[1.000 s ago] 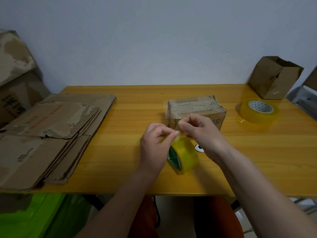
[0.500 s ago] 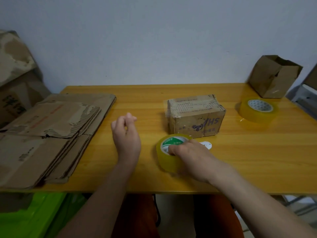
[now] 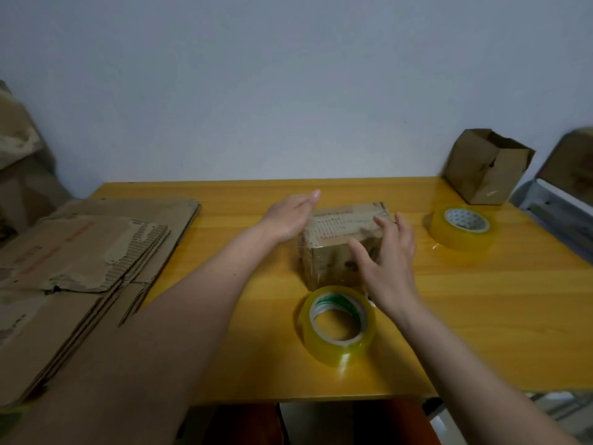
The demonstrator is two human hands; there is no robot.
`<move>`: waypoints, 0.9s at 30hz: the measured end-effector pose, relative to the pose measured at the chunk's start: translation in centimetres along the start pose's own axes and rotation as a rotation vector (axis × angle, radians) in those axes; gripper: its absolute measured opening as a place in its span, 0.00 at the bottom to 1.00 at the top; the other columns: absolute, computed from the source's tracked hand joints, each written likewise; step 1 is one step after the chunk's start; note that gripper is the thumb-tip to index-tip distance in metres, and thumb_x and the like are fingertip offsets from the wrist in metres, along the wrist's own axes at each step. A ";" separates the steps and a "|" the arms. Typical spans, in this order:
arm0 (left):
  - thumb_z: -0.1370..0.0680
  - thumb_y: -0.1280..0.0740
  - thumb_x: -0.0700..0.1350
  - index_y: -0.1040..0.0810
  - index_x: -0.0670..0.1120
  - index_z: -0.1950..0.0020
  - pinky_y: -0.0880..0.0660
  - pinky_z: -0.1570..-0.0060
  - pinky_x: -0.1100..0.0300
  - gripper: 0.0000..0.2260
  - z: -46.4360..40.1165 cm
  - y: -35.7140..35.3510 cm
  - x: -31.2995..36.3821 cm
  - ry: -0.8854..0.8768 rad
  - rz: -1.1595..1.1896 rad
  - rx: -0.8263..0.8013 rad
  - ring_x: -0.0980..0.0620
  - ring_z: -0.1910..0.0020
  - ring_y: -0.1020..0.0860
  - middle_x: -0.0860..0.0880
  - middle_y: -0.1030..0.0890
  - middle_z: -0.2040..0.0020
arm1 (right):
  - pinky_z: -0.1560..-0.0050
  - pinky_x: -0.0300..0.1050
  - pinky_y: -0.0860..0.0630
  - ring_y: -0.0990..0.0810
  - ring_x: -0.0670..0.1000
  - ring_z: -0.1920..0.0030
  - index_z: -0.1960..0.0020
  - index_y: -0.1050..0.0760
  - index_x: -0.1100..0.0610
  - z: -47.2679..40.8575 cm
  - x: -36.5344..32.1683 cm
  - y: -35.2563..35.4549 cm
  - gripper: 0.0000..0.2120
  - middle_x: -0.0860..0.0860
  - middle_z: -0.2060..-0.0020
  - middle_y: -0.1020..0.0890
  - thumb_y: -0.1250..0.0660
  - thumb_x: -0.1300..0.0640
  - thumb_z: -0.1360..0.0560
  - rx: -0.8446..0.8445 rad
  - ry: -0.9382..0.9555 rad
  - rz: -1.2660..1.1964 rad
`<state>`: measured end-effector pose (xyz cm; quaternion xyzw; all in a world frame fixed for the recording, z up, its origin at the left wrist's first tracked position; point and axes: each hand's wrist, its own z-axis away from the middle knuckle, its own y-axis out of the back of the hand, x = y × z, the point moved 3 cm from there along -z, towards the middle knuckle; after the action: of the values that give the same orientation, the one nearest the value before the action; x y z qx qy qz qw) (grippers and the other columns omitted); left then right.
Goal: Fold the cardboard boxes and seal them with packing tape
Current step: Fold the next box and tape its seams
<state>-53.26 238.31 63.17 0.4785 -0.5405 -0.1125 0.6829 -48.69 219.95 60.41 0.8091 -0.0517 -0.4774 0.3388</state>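
Plain pale wall behind a yellow wooden counter.

The wall (image 3: 288, 91) is a bare, even blue-grey, dimly and softly lit, darker toward the upper corners. The counter (image 3: 481, 316) has a glossy yellow-orange wood-grain top whose far edge meets the wall. At the right edge, beside the counter, stands a pale grey metal frame (image 3: 552, 207), blurred. Below the counter's front edge show a strip of light floor (image 3: 314, 422) and a bit of bright green (image 3: 12, 412) at the far left corner.
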 end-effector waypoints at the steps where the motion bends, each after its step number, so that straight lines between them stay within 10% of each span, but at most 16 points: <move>1: 0.16 0.52 0.57 0.30 0.44 0.28 0.39 0.33 0.60 0.25 -0.3 -0.4 -0.1 0.019 -0.025 -0.036 0.47 0.26 0.36 0.45 0.32 0.26 | 0.26 0.50 0.50 0.54 0.53 0.24 0.26 0.42 0.58 -0.5 0.3 -0.4 0.31 0.56 0.24 0.51 0.36 0.49 0.23 -0.031 -0.058 -0.041; 5: 0.16 0.49 0.55 0.22 0.44 0.40 0.33 0.44 0.57 0.21 1.2 -0.7 -2.1 0.029 -0.004 0.042 0.45 0.35 0.27 0.43 0.22 0.37 | 0.24 0.51 0.52 0.59 0.48 0.23 0.23 0.49 0.55 -2.7 0.8 -1.9 0.35 0.52 0.22 0.55 0.39 0.44 0.22 -0.089 -0.140 -0.258; 12: 0.21 0.40 0.59 0.30 0.46 0.63 0.36 0.67 0.57 0.19 7.0 2.2 -6.6 0.135 -0.079 0.215 0.51 0.64 0.28 0.50 0.26 0.62 | 0.49 0.43 0.22 0.19 0.49 0.45 0.39 0.24 0.53 -3.4 -1.8 -7.4 0.23 0.52 0.45 0.17 0.43 0.38 0.22 -0.544 -0.401 -0.775; 19: 0.20 0.36 0.48 0.24 0.48 0.37 0.33 0.38 0.60 0.12 8.9 2.2 -8.3 0.023 0.042 0.388 0.52 0.35 0.31 0.49 0.30 0.34 | 0.40 0.43 0.28 0.21 0.45 0.45 0.48 0.23 0.48 -4.5 -5.6 -9.1 0.23 0.48 0.44 0.19 0.46 0.33 0.25 -0.759 -0.189 -0.609; 27: 0.30 0.42 0.70 0.42 0.60 0.24 0.45 0.26 0.41 0.36 8.2 1.3 -9.5 -0.023 0.191 0.059 0.57 0.23 0.50 0.62 0.50 0.23 | 0.26 0.49 0.46 0.42 0.46 0.26 0.32 0.28 0.51 -4.7 -5.5 -11.9 0.25 0.49 0.27 0.33 0.49 0.39 0.20 -0.537 0.163 -0.328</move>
<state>-64.35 241.02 57.90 0.4433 -0.5944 -0.0366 0.6700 -50.73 233.65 58.81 0.7239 0.2342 -0.4560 0.4617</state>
